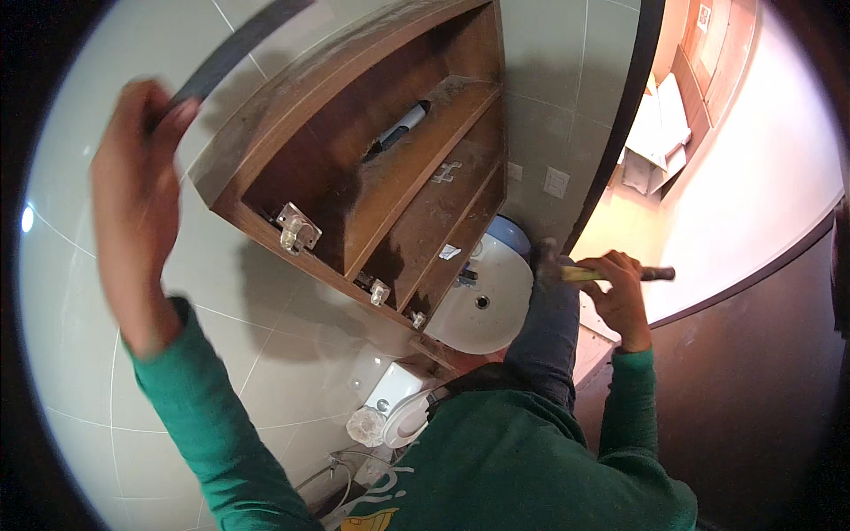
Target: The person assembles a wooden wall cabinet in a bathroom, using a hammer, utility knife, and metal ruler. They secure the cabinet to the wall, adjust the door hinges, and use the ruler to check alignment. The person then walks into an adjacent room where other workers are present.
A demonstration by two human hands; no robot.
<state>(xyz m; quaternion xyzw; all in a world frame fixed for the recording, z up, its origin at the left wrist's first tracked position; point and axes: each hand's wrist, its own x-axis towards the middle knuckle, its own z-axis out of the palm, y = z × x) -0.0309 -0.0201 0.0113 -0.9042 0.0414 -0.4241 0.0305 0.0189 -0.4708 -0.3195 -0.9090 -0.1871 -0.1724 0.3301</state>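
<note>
My left hand (137,199), raised at the left, is closed round the lower end of a long, flat dark strip (241,46) that runs past the top edge of the picture. I cannot tell whether the strip touches the wooden wall cabinet (292,111) beside it. Over on the right, my right hand (622,296) grips a hammer (580,273) by its yellow and dark handle. The hammer's head is blurred and points left, over my leg. Doorless at the front, the dusty cabinet has metal hinges (299,228) along its left edge.
A grey and black cylinder (403,124) lies on a cabinet shelf. Below are a white washbasin (487,314) and a toilet (407,420). Tiled wall (212,283) stands behind the cabinet. To the right is a doorway with white boards (664,124) beyond, and a dark door panel (744,354).
</note>
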